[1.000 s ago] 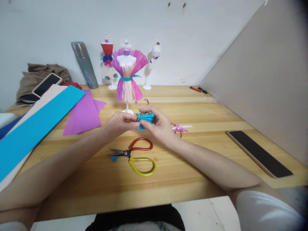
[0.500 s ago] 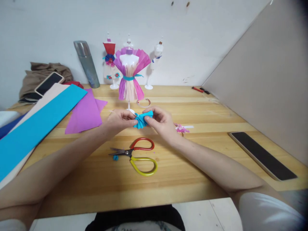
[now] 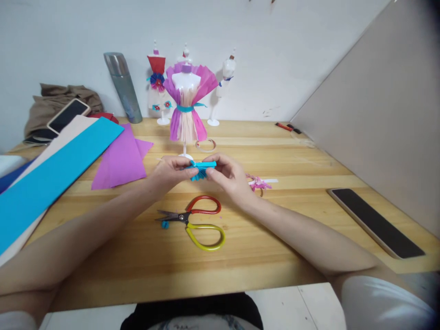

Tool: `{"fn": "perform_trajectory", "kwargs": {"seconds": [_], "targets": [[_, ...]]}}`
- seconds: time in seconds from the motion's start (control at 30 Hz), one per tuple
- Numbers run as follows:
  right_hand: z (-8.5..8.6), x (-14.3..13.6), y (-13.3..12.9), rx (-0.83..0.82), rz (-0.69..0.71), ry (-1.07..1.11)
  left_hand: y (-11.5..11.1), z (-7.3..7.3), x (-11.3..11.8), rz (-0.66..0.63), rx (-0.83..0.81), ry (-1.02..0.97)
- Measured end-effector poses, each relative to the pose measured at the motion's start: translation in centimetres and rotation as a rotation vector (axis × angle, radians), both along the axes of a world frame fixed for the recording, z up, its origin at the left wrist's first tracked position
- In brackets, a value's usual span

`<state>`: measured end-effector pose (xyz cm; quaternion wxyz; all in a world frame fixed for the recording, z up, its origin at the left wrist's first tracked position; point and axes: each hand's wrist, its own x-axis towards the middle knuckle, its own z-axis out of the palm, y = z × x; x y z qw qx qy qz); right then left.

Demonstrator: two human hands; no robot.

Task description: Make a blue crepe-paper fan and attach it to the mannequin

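A pleated piece of turquoise paper [image 3: 202,170] is held above the middle of the table. My left hand [image 3: 173,173] pinches its left end, where the pleats gather, between thumb and fingers. At its right side my right hand [image 3: 225,175] grips the pleats, the thumb in front and the fingers behind. Below the hands lie scissors [image 3: 181,217] with one red and one yellow handle, blades partly apart and pointing left. A small turquoise scrap [image 3: 165,225] is beside the blades. Just behind the hands stands a small dress form [image 3: 186,107] in pink, purple and cream paper with a turquoise band.
Turquoise strips [image 3: 58,178] and purple paper [image 3: 120,160] lie left. Behind are a flask [image 3: 124,89], two more dress forms [image 3: 158,87] [image 3: 228,73], and a phone [image 3: 68,116] by brown cloth. Pink scraps [image 3: 258,183] and a dark-screened phone [image 3: 376,222] lie right.
The pleated turquoise paper looks less fanned, its upper edge now a flat, straight strip. Both hands keep their hold in nearly the same place. The view has shifted slightly.
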<state>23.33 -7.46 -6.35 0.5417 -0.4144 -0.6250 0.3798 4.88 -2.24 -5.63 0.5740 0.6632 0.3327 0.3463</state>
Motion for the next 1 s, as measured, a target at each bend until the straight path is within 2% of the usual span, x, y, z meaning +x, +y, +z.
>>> {"fn": "perform_trajectory", "kwargs": {"seconds": [0.17, 0.4, 0.7, 1.0], "targets": [[-0.03, 0.32, 0.11, 0.016, -0.069, 0.0, 0.07, 0.13, -0.17, -0.057, -0.008, 0.029], [-0.52, 0.21, 0.38, 0.011, -0.056, -0.017, -0.44, 0.63, 0.23, -0.094, -0.122, 0.023], [0.11, 0.08, 0.01, 0.203, -0.06, -0.253, -0.31, 0.59, -0.01, -0.069, -0.285, 0.018], [-0.1, 0.24, 0.13, 0.16, -0.06, -0.291, -0.27, 0.21, 0.06, -0.091, -0.23, 0.041]]}}
